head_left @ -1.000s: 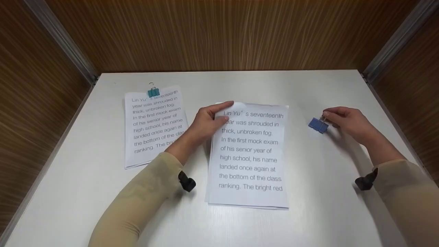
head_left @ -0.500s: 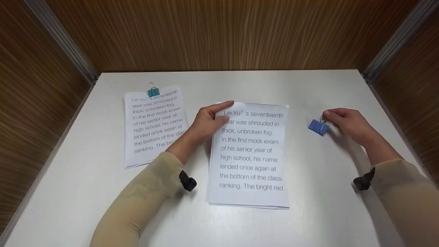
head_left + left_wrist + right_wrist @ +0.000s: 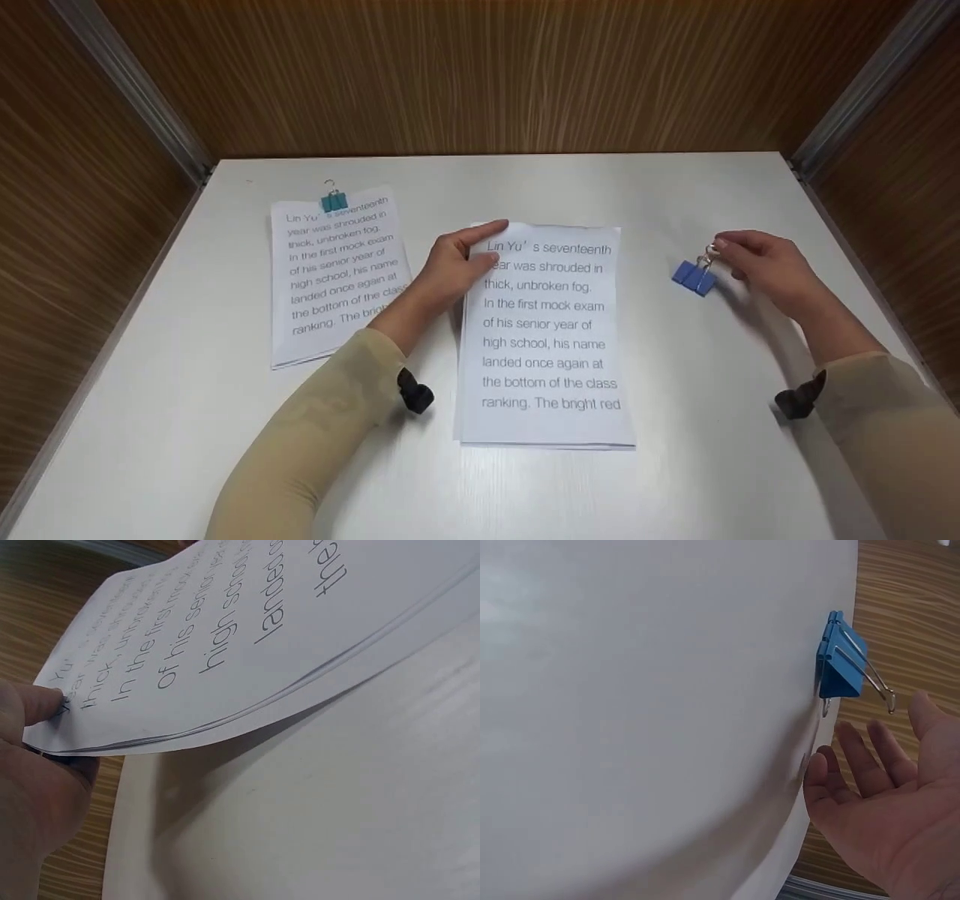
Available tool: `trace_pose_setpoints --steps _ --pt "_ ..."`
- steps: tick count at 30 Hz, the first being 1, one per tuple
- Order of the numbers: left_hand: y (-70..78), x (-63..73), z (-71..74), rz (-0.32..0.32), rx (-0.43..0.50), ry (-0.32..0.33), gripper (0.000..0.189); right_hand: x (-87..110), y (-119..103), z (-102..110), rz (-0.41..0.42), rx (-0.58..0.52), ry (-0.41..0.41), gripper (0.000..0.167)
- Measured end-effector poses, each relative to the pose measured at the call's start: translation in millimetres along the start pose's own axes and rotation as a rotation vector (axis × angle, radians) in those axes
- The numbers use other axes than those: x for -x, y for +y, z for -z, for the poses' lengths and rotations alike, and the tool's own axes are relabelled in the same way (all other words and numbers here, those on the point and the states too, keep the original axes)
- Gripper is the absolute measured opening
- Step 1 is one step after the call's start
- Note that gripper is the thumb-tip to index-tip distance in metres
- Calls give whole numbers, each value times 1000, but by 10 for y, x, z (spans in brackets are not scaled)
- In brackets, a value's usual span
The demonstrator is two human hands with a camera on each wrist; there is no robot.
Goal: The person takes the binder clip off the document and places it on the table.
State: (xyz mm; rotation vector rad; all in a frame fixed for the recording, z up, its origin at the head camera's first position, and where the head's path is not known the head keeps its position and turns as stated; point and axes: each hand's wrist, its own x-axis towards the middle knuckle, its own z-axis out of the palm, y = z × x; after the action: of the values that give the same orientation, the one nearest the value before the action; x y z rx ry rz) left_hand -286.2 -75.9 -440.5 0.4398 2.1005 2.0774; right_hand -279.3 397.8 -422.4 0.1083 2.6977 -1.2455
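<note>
My left hand (image 3: 450,264) grips a stack of printed paper sheets (image 3: 547,322) at its upper left corner, thumb on top and fingers underneath. In the left wrist view this side of the stack (image 3: 187,652) is lifted off the table, its layered edges showing. At the right, a blue binder clip (image 3: 694,278) has its silver wire handles toward my right hand (image 3: 769,270). The right wrist view shows the binder clip (image 3: 844,656) with both handle ends uncovered, near the thumb and loosely bent fingers of my right hand (image 3: 885,810). A small gap separates them from it.
At the left lies another paper stack (image 3: 337,277) with a teal binder clip (image 3: 334,201) on its top edge. The white table (image 3: 555,495) ends at a wood-grain back panel (image 3: 495,82). Similar side panels stand at left and right.
The blue binder clip has turned, and more of its handles shows. My right hand has shifted slightly right. The middle stack has tilted slightly under my left hand's grip.
</note>
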Motion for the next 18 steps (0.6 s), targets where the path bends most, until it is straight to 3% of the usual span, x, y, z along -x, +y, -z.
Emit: trace_pose_setpoints --steps 9,18 --pt "-149 -103 -15 21 -81 62 49 153 -160 30 91 71 101 77" --pt "-192 -175 -56 100 -216 70 47 342 -412 -159 219 121 126 60"
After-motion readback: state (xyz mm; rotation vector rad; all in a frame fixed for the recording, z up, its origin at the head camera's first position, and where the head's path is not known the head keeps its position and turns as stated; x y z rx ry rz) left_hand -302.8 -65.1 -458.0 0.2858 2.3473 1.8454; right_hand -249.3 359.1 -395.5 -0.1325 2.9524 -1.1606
